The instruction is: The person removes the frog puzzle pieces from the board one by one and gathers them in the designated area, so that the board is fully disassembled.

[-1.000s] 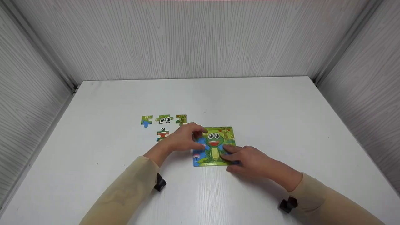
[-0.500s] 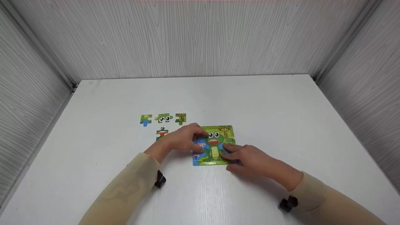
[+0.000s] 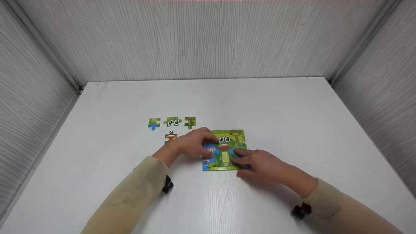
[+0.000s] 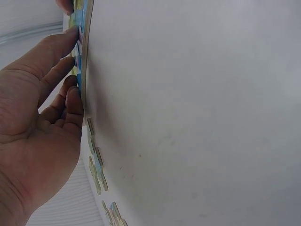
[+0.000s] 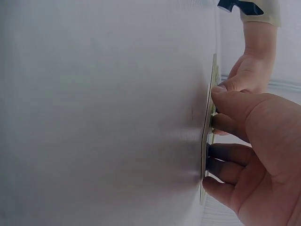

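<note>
A square frog jigsaw puzzle board (image 3: 225,159) lies flat on the white table in the head view. My left hand (image 3: 191,142) is at its left side, with thumb and index finger curled about a blue jigsaw piece with pink flowers (image 3: 210,149) that lies at the board's left part. In the left wrist view my left fingers (image 4: 61,70) meet the board's printed face. My right hand (image 3: 261,166) rests on the board's lower right, fingers extended over the frog and thumb by the near edge. The right wrist view shows its fingertips (image 5: 214,153) touching the board (image 5: 203,165).
Left of the board lie several loose jigsaw pieces: a green and blue piece (image 3: 154,123), an eyes piece (image 3: 173,122), a tree piece (image 3: 190,122) and a mouth piece (image 3: 170,136). My left forearm may hide more. Grey wood-grain walls (image 3: 208,39) enclose the table.
My left thumb and index finger have shifted slightly on the board's left part, and more of the pink flowers shows between them. My right hand has stayed on the board. The loose pieces keep their places.
</note>
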Available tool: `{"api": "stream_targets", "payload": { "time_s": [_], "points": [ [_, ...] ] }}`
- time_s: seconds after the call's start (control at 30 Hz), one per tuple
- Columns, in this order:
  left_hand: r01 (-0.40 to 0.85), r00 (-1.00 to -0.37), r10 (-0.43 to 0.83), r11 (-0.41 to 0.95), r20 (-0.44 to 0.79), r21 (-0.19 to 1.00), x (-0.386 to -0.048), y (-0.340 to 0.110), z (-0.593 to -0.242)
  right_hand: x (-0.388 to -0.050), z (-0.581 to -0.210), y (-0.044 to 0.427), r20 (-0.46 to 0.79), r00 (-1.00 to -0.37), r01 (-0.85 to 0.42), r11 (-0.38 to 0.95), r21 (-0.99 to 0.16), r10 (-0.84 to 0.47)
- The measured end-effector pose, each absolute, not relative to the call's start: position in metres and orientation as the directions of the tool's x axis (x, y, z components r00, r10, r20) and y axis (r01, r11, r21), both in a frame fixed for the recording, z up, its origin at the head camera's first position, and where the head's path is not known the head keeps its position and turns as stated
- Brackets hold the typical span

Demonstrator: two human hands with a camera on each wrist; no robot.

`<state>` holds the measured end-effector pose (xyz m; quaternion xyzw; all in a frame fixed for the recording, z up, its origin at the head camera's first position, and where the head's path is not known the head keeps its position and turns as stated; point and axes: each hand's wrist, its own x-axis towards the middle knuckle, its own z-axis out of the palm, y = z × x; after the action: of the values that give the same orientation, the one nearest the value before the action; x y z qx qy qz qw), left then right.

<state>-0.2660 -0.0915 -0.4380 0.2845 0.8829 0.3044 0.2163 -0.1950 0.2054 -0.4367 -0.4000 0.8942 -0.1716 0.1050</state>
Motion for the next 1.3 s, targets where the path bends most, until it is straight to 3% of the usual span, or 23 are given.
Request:
{"api": "stream_targets", "payload": {
  "time_s": [0.2, 0.77, 1.3],
  "points": [
    [0.372, -0.739, 0.642, 0.642, -0.206, 0.67, -0.268, -0.09, -0.44, -0.191, -0.431, 0.2, -0.071, -0.674, -0.659, 0.642, -0.393, -0.735],
    [0.377, -0.721, 0.667, 0.604, -0.187, 0.702, -0.268, -0.092, -0.439, -0.199, -0.435, 0.178, -0.076, -0.599, -0.725, 0.58, -0.372, -0.797],
    [0.321, -0.742, 0.635, 0.62, -0.217, 0.716, -0.266, -0.091, -0.438, -0.199, -0.438, 0.178, -0.094, -0.623, -0.7, 0.607, -0.375, -0.776]
  ]
}}
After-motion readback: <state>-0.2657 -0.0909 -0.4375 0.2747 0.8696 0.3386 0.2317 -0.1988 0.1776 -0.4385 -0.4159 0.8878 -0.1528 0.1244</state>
